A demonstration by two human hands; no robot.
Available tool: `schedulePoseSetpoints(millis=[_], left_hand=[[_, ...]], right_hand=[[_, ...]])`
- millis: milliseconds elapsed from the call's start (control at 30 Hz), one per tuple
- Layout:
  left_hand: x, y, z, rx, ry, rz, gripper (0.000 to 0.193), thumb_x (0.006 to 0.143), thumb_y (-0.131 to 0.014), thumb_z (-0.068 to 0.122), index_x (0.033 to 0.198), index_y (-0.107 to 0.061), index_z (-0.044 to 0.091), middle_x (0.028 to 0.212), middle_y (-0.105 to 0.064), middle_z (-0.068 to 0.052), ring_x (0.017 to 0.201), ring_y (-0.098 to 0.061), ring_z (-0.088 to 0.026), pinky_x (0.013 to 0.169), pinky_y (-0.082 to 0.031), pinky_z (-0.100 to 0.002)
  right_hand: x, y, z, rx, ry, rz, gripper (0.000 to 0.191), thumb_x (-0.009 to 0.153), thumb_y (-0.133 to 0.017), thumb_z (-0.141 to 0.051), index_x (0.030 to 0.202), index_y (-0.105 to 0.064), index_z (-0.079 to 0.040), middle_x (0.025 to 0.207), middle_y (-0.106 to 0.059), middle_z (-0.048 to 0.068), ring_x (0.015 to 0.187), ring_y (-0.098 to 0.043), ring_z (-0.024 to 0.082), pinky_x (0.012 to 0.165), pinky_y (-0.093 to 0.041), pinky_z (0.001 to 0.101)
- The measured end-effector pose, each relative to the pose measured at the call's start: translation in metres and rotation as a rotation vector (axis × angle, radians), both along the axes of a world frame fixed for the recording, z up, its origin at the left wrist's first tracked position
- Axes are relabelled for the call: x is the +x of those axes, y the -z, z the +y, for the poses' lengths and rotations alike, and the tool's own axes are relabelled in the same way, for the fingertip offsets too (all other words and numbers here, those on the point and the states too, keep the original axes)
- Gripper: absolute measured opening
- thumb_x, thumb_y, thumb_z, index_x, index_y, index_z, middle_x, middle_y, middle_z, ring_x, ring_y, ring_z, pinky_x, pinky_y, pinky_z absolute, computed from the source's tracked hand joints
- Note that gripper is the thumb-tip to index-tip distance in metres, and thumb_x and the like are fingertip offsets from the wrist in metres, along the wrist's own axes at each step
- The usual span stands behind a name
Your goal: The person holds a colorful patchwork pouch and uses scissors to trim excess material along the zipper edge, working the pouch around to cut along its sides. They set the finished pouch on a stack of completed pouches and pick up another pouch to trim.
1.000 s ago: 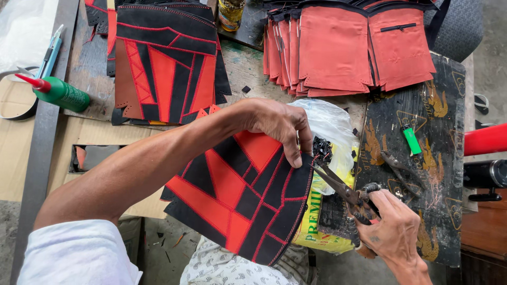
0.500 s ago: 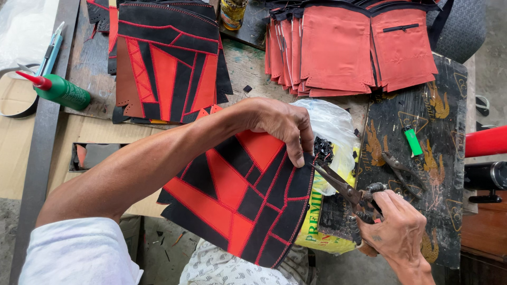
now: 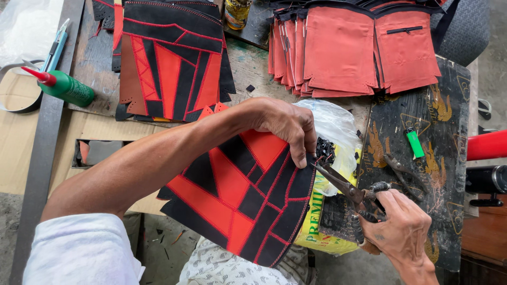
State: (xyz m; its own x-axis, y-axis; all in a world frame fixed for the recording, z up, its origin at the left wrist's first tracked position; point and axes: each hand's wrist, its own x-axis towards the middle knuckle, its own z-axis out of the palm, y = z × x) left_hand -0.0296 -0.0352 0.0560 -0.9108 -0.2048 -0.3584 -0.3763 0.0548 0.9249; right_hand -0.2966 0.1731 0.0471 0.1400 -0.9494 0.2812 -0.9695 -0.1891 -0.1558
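The left hand (image 3: pixel 288 126) presses a red and black stitched panel (image 3: pixel 237 198) down at the front edge of the surface (image 3: pixel 253 63), fingers closed over its right rim. The right hand (image 3: pixel 401 232) grips scissors (image 3: pixel 343 184), blades at that rim. One similar panel (image 3: pixel 171 58) lies at the back edge beside a stack of plain red pieces (image 3: pixel 359 47), so trimming looks partway through.

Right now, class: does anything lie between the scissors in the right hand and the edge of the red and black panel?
Nothing visible does. The scissors tips already meet the panel edge, just below the left hand fingers pinching it.
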Motion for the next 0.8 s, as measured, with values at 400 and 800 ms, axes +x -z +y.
schedulePoseSetpoints(millis=[400,800], left_hand=[[-0.0017,0.0004,0.0004,-0.019,-0.011,-0.013,0.038,0.063,-0.085,0.017,0.098,-0.083,0.002,0.088,-0.08,-0.01,0.082,-0.073,-0.018,0.077,-0.057,-0.031],[-0.0012,-0.0002,0.0006,-0.022,-0.039,-0.022,0.042,0.061,-0.086,0.017,0.1,-0.082,0.001,0.09,-0.081,-0.012,0.084,-0.075,-0.02,0.08,-0.058,-0.031]], right_hand=[[-0.0015,0.0006,-0.0002,-0.059,-0.032,0.023,0.031,0.069,-0.085,-0.022,0.078,-0.062,-0.003,0.076,-0.06,0.011,0.071,-0.062,0.033,0.062,-0.048,0.0416],[-0.007,0.0004,-0.003,0.005,-0.03,0.079,0.029,0.072,-0.084,-0.02,0.073,-0.06,-0.005,0.071,-0.059,0.008,0.063,-0.06,0.03,0.057,-0.046,0.0407]])
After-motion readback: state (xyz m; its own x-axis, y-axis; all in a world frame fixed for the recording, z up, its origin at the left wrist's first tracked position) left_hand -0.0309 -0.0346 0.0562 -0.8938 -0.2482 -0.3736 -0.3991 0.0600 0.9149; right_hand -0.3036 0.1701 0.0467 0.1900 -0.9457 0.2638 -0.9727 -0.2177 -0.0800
